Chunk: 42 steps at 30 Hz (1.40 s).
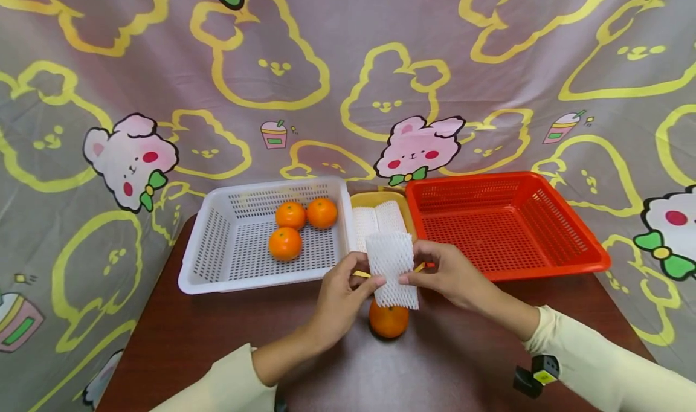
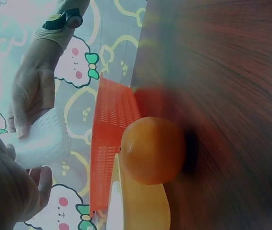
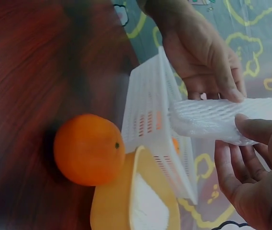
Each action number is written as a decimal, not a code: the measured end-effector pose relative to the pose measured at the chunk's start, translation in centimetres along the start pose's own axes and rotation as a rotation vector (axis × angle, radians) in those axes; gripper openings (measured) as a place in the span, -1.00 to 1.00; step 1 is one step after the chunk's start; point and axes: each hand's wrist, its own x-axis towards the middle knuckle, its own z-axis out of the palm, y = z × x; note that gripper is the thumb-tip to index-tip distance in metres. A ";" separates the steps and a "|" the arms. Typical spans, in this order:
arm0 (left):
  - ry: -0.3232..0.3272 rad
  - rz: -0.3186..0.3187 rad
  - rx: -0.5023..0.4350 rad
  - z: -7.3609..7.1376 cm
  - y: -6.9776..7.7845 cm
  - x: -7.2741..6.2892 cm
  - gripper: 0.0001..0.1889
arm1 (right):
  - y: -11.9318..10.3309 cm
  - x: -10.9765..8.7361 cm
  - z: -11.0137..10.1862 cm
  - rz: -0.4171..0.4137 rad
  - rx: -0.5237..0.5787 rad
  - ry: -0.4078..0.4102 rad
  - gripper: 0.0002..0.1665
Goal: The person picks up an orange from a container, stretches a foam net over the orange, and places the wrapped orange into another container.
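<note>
A white foam net sleeve (image 1: 390, 267) is held between both hands, above the table. My left hand (image 1: 344, 291) pinches its left edge between thumb and fingers. On the other edge, my right hand (image 1: 448, 274) pinches it the same way, seen closely in the right wrist view, where the sleeve (image 3: 222, 117) looks flattened with a slightly parted end. Just below the sleeve, an orange (image 1: 388, 322) sits on the table, its top partly hidden by the net in the head view. Neither hand touches this orange.
To the left stands a white basket (image 1: 209, 282) with three oranges (image 1: 285, 244) inside. A red basket (image 1: 544, 266) stands at right. Between them, a yellow container (image 1: 405, 202) holds more white foam sleeves (image 1: 388, 215). A patterned cloth (image 1: 326, 49) hangs behind the table.
</note>
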 end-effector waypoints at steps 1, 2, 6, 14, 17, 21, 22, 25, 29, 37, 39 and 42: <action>0.001 0.002 0.002 0.1 0.0 0.0 -0.74 | 0.1 0.0 0.1 -0.004 0.017 -0.004 -0.67; 0.002 0.004 0.006 0.1 0.0 0.0 -0.77 | 0.2 -0.1 0.2 -0.006 0.033 -0.007 -0.67; 0.021 0.010 0.033 0.4 0.0 0.1 -0.85 | 0.5 -0.3 0.6 0.012 0.093 -0.018 -0.62; 0.061 0.029 0.067 0.4 -0.1 0.3 -0.91 | 1.2 -0.7 0.7 0.014 0.176 -0.029 -0.51; 0.083 0.074 0.111 0.3 -0.1 0.5 -0.88 | 1.7 -0.8 0.3 -0.001 0.231 -0.085 -0.46; 0.101 0.137 0.148 0.2 0.0 0.8 -0.84 | 2.5 -0.7 -0.2 0.019 0.351 -0.237 -0.27; 0.099 0.147 0.147 0.2 0.0 0.8 -0.84 | 2.6 -0.6 -0.3 0.038 0.365 -0.269 -0.25; 0.079 0.165 0.129 0.3 0.2 0.9 -0.84 | 2.9 -0.6 -0.4 0.114 0.377 -0.332 -0.28; 0.037 0.207 0.121 0.3 0.2 0.9 -0.81 | 3.0 -0.7 -0.1 0.266 0.418 -0.320 -0.30; -0.021 0.255 0.132 0.5 0.2 0.9 -0.80 | 3.1 -0.5 1.1 0.360 0.626 -0.304 -0.27; -0.022 0.268 0.143 0.5 0.1 0.9 -0.79 | 3.0 -0.4 1.3 0.380 0.652 -0.293 -0.30; -0.008 0.286 0.166 0.5 0.0 0.9 -0.74 | 2.8 -0.3 1.5 0.419 0.696 -0.297 -0.38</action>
